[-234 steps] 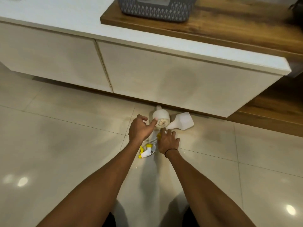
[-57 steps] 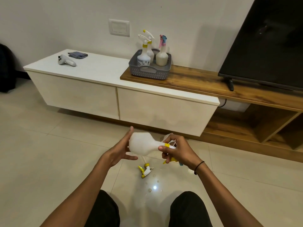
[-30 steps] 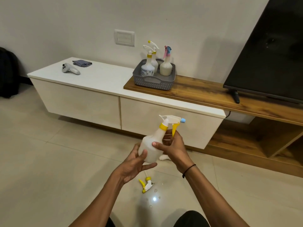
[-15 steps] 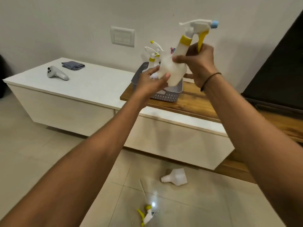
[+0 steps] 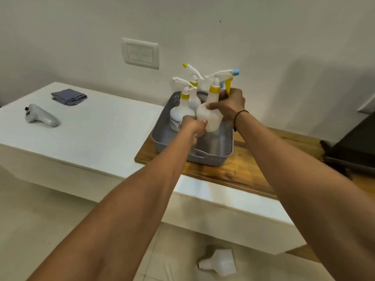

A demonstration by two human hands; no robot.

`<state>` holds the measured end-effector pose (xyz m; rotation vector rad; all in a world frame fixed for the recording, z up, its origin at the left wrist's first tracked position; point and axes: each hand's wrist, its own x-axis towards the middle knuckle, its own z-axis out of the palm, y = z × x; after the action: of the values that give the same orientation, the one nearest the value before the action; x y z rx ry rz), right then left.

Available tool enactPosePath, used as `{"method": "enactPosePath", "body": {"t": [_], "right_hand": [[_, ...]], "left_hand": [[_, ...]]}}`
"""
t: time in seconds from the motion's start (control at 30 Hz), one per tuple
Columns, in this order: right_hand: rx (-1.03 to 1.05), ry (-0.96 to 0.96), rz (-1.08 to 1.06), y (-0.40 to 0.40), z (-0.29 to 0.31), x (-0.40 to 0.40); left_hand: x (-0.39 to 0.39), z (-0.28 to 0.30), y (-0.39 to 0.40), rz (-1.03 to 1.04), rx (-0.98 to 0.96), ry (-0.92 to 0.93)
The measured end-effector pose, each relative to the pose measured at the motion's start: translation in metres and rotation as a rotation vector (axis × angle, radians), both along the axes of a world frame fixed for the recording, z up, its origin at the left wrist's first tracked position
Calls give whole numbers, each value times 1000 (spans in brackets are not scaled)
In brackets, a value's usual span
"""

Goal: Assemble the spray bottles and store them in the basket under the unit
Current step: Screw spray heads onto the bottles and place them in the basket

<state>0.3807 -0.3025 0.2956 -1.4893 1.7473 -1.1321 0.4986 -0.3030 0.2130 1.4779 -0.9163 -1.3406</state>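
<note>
Between the two hands, in the head view, the assembled spray bottle point(image 5: 210, 115) stands upright over the grey basket point(image 5: 227, 147), its base just above the basket floor or touching it; which cannot be told. The step in hand is judged to be storing this bottle. The right hand point(image 5: 230, 105) grips the neck and shoulder just below the yellow collar, thumb across the front, trigger head above the knuckles. The left hand point(image 5: 192, 124) holds the lower body, fingers curled round its base. Both arms reach forward, nearly straight, from the lower edge of the view.

Just behind the left hand, two finished bottles point(image 5: 182, 114) already stand in the basket. The next move calls for seating the bottle flat beside them, then releasing both grips without tipping the neighbours.

Well below the hands, an uncapped bottle body point(image 5: 220, 264) lies on its side on the floor, not yet assembled.
</note>
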Motion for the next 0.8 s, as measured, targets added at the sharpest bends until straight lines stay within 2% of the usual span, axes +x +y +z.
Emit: {"method": "enactPosePath", "body": {"t": [0.23,0.5,0.73,0.8], "right_hand": [[22,61,-53,-25,-45,-2],[-4,89,-85,-4,-46,-6],[-168,175,-155,64,-41,-1],[-219,190,-173,93,-42,1]], "left_hand": [[-13,-23,-26,16,106,-117],[8,0,3,27,14,-593],[28,28,94,233,-270,-577],[30,27,125,262,-305,-506]]}}
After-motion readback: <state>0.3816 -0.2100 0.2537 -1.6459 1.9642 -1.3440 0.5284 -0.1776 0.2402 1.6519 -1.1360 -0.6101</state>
